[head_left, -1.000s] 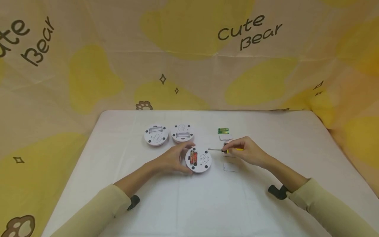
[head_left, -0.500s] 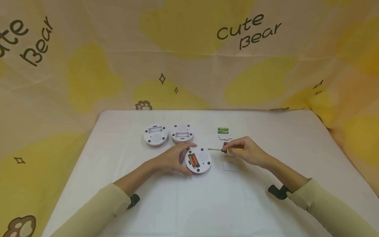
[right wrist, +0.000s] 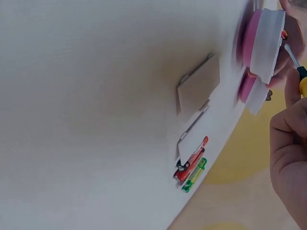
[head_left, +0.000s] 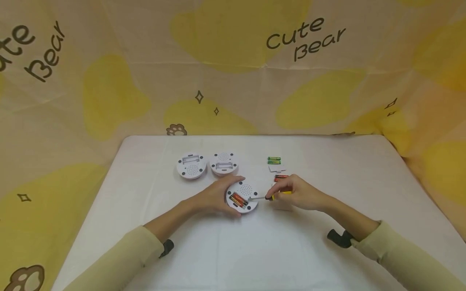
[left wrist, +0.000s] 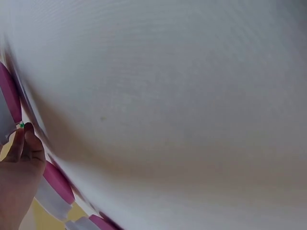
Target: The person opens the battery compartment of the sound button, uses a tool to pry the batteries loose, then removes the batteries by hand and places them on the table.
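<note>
My left hand (head_left: 214,198) grips the left side of a round white device (head_left: 251,207) with a pink underside, thumb at the near edge and fingers at the far edge. Two red-and-black batteries (head_left: 238,200) lie in its open compartment, beside a patch of speaker holes. From the right, my right hand (head_left: 302,194) pinches a screwdriver (head_left: 259,198) by its black-and-yellow handle. Its metal tip meets the device at the right end of the batteries. In the right wrist view, the screwdriver (right wrist: 291,55) points at the upturned face of the device (right wrist: 266,45).
Two similar devices, one at the left (head_left: 191,166) and one beside it (head_left: 223,163), stand behind with bare compartments. Green batteries (head_left: 274,160), a white cover (head_left: 277,169) and red batteries (head_left: 281,178) lie right. Two covers show in the right wrist view, one nearer (right wrist: 199,86).
The left hand has turned the device counterclockwise, so the batteries now sit at its lower left. The right hand has moved left and nearer, bringing the screwdriver tip onto the device.
</note>
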A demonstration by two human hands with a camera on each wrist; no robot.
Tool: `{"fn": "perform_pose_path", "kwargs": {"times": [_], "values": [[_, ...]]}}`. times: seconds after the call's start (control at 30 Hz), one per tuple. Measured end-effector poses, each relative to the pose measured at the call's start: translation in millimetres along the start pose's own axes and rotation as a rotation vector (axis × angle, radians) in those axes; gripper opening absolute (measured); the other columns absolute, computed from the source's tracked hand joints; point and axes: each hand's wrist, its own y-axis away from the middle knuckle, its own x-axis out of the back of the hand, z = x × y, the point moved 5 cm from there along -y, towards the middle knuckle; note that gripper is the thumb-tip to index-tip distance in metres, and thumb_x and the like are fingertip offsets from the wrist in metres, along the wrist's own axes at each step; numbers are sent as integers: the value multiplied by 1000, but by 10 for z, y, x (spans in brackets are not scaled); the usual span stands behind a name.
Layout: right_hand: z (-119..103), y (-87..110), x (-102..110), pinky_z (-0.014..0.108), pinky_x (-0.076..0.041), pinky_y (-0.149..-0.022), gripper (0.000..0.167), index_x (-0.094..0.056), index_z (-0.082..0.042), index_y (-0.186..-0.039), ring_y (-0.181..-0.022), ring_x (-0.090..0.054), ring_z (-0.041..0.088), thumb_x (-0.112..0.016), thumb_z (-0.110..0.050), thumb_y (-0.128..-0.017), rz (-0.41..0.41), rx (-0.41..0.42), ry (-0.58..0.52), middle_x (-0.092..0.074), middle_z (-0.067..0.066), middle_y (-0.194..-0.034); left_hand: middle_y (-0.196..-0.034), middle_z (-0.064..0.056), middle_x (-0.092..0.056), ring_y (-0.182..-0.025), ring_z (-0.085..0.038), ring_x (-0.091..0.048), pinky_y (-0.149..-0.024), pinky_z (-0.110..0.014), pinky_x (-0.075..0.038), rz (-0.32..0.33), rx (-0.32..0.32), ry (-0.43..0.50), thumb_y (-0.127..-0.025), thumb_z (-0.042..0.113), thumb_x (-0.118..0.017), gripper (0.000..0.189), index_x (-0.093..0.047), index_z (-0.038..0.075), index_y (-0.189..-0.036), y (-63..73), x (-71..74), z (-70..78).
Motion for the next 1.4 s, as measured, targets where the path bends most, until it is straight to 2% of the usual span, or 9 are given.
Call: {"fn": "perform_pose_path", "kwargs": {"times": [0.17, 0.33, 0.5, 0.73, 0.9, 1.03, 1.13, 1.27, 1.4], "values": [[-40, 3, -39, 24, -47, -94, 21, -76, -2, -103, -95, -63, 18, -58, 1, -94, -25, 25, 36, -73, 7, -101, -153, -2, -42, -140, -16, -37, -116, -37, -27, -8, -1, -2, -64, 32, -95, 106, -38, 13, -152, 18, -4, 17], [-36, 15, -45, 25, -48, -90, 19, -76, -1, -103, -94, -63, 19, -59, 0, -93, -29, 17, 50, -73, 11, -102, -151, 0, -44, -139, -14, -38, -115, -37, -27, -7, -11, -17, -67, 34, -93, 102, -39, 13, -151, 22, -16, 20], [-11, 24, -24, 25, -49, -91, 19, -76, -1, -102, -94, -63, 19, -59, 1, -93, -31, 25, 66, -73, 11, -102, -141, 1, -50, -128, -12, -46, -112, -36, -33, 9, -16, -12, -66, 37, -93, 101, -41, 10, -147, -10, -44, 40], [-28, 46, 18, 27, -49, -94, 22, -76, -2, -101, -97, -65, 19, -56, 5, -92, -21, 12, 95, -74, 10, -102, -125, 2, -56, -114, -10, -54, -104, -33, -41, 17, 26, 49, -62, 30, -96, 97, -41, 11, -139, -27, -74, 71], [-55, 55, 38, 29, -49, -93, 23, -76, -3, -100, -98, -64, 18, -56, 3, -93, -12, 7, 134, -74, 9, -101, -130, 0, -54, -117, -11, -53, -106, -34, -40, 15, 31, 42, -62, 32, -96, 102, -38, 10, -143, -43, -94, 78], [-65, 61, 58, 30, -49, -92, 24, -76, -3, -99, -96, -64, 17, -55, 4, -92, -4, 11, 153, -74, 8, -100, -147, -1, -47, -132, -12, -45, -113, -35, -32, 3, 17, -7, -65, 40, -93, 110, -33, 12, -152, -64, -111, 80], [-72, 64, 66, 30, -50, -91, 24, -76, -2, -98, -95, -64, 17, -55, 5, -91, -7, 33, 158, -74, 9, -100, -153, 2, -41, -139, -12, -37, -115, -35, -27, -3, 10, -50, -66, 46, -91, 110, -33, 16, -154, -80, -123, 82], [-76, 53, 70, 29, -50, -89, 23, -77, -3, -97, -95, -65, 17, -56, 5, -90, -8, 49, 186, -75, 8, -100, -149, 4, -44, -135, -11, -40, -114, -35, -29, -2, 3, -45, -64, 46, -92, 105, -39, 17, -150, -108, -134, 94], [-63, 30, 70, 28, -51, -86, 22, -78, -5, -95, -93, -64, 14, -59, 4, -89, 2, 49, 218, -75, 5, -98, -139, 3, -49, -123, -10, -48, -110, -35, -35, -33, 9, 55, -64, 37, -94, 104, -37, 16, -148, -128, -157, 106]]}}
